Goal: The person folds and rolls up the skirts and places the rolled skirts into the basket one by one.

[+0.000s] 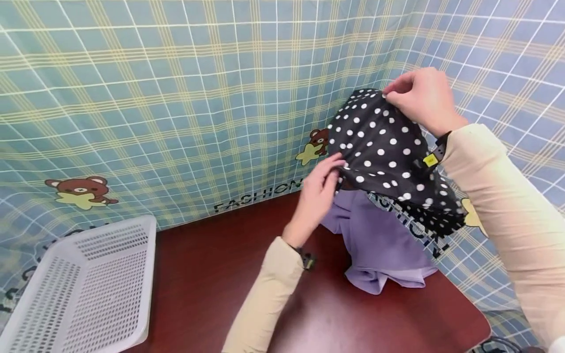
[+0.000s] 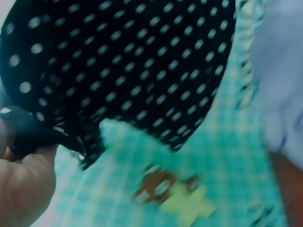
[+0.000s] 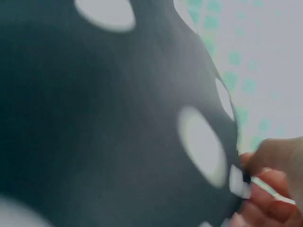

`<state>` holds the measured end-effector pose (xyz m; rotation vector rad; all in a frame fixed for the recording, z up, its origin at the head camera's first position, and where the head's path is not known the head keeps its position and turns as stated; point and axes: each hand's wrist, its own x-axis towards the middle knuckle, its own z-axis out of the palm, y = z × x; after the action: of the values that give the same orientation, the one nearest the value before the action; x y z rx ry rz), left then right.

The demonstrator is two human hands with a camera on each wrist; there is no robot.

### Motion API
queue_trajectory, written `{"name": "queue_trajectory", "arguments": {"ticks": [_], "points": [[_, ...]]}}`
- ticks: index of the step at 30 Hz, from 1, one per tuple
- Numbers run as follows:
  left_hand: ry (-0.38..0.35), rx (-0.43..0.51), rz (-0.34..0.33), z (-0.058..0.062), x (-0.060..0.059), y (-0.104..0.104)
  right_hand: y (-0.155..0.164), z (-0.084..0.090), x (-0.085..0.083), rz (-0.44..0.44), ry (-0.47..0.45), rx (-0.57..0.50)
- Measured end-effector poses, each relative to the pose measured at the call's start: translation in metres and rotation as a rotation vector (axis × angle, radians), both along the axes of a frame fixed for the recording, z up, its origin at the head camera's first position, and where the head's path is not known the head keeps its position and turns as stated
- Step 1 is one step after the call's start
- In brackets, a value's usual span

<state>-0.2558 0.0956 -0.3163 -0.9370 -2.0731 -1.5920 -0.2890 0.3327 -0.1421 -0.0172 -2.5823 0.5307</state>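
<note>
A black cloth with white polka dots (image 1: 379,142) hangs in the air above the table's right side; its garment type cannot be told. My right hand (image 1: 423,95) pinches its upper edge between thumb and fingers. Lower down, my left hand (image 1: 319,189) grips the cloth's left edge. The left wrist view has the dotted cloth (image 2: 142,61) draped down, with the left hand (image 2: 28,179) pinching a fold. Close up in the right wrist view, the cloth (image 3: 118,118) fills most of the picture, and the right hand (image 3: 270,189) holds its edge. Beneath lies a purple garment (image 1: 384,240), partly covered from sight.
A white perforated plastic basket (image 1: 147,274) stands at the left of the dark red table (image 1: 207,274). Behind the table hangs a blue-green plaid curtain (image 1: 190,98) printed with bears and stars. Dark cables (image 1: 503,343) show near the lower right corner.
</note>
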Motion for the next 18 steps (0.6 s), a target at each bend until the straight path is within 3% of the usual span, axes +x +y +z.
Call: {"name": "queue_trajectory", "arguments": {"ticks": [2,4,8,10,13,15,18], "points": [[0.09,-0.031,0.012,0.01,0.004,-0.028,-0.016,0.006,0.005,0.054,0.012,0.013],[0.178,-0.088,0.02,0.014,0.017,-0.06,-0.035,0.001,0.011,0.13,0.036,0.007],[0.276,-0.28,0.066,0.003,0.068,-0.134,-0.087,-0.046,0.025,0.338,0.119,-0.037],[0.282,-0.393,0.116,-0.012,0.1,-0.172,-0.117,-0.079,0.033,0.462,0.123,-0.055],[0.289,-0.513,0.183,-0.047,0.14,-0.214,-0.156,-0.123,0.046,0.616,0.065,-0.041],[0.315,-0.551,0.203,-0.074,0.159,-0.232,-0.176,-0.149,0.053,0.68,-0.017,-0.03],[0.345,-0.58,0.228,-0.108,0.178,-0.245,-0.197,-0.183,0.058,0.72,-0.111,-0.034]]}}
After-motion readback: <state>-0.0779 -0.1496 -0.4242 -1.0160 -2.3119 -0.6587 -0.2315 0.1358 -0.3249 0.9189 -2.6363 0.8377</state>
